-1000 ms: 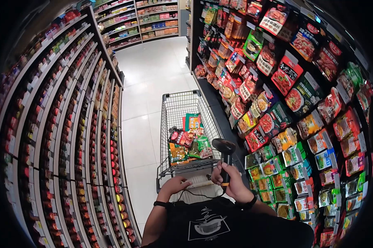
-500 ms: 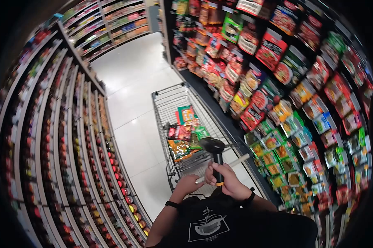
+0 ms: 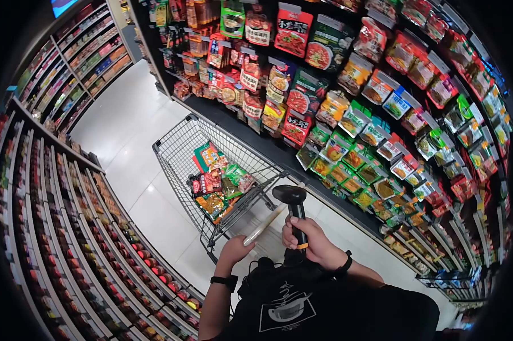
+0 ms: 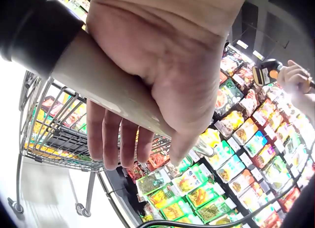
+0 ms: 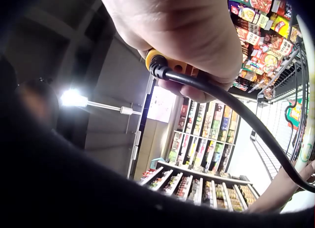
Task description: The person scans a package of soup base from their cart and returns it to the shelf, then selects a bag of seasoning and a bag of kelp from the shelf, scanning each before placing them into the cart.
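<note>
My left hand (image 3: 235, 249) holds the pale handle bar (image 3: 263, 227) of a metal shopping cart (image 3: 180, 170). In the left wrist view the fingers (image 4: 112, 137) hang over the bar's far side, with the thumb on the near side. My right hand (image 3: 314, 241) grips a black handheld barcode scanner (image 3: 289, 196) upright by its grip, its rounded head up. From the yellow-banded grip end runs a black cable (image 5: 231, 102). Colourful food packets (image 3: 214, 187) lie in the cart's basket.
Close along the right, a rack of hanging seasoning packets (image 3: 336, 108) runs above a dark base ledge (image 3: 234, 122). Shelves of jars (image 3: 86, 227) line the left side. Pale tiled floor (image 3: 117, 133) leads to more shelves (image 3: 89, 51) at the far end.
The head view has turned right, so the cart now slants to the left. My left hand has come down onto the handle bar. The right hand still grips the scanner.
</note>
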Tool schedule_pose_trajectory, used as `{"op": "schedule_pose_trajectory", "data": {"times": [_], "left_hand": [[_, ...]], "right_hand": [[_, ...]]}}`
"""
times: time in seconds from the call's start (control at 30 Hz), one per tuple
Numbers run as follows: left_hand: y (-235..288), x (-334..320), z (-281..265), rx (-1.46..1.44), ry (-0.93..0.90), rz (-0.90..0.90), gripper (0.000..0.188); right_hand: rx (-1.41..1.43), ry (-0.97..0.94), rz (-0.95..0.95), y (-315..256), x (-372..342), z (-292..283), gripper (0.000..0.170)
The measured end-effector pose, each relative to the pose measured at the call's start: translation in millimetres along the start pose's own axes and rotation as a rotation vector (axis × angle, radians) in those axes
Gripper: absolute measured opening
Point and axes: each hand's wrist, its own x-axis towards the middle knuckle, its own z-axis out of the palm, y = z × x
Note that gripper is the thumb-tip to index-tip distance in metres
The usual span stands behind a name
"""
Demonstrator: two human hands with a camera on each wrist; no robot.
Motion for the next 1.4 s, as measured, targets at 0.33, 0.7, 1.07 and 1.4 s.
{"op": "schedule_pose_trajectory", "data": {"times": [0.33, 0.7, 1.07, 1.4], "left_hand": [[28, -1, 1, 0.12, 0.018, -0.136, 0.05], [49, -11, 52, 0.529, 0.5, -0.19, 0.027], [83, -5, 94, 0.549, 0.543, -0.507, 0.038], [104, -41, 129, 0.526, 0.507, -0.609, 0.042]], "right_hand": [[-0.008, -0.001, -0.004, -22, -39, -40, 0.036], [0.002, -0.011, -0.023, -68, -133, -148, 0.024], [0.017, -0.084, 0.031, -100, -209, -228, 0.013], [0.023, -0.184, 0.113, -109, -225, -255, 0.022]]}}
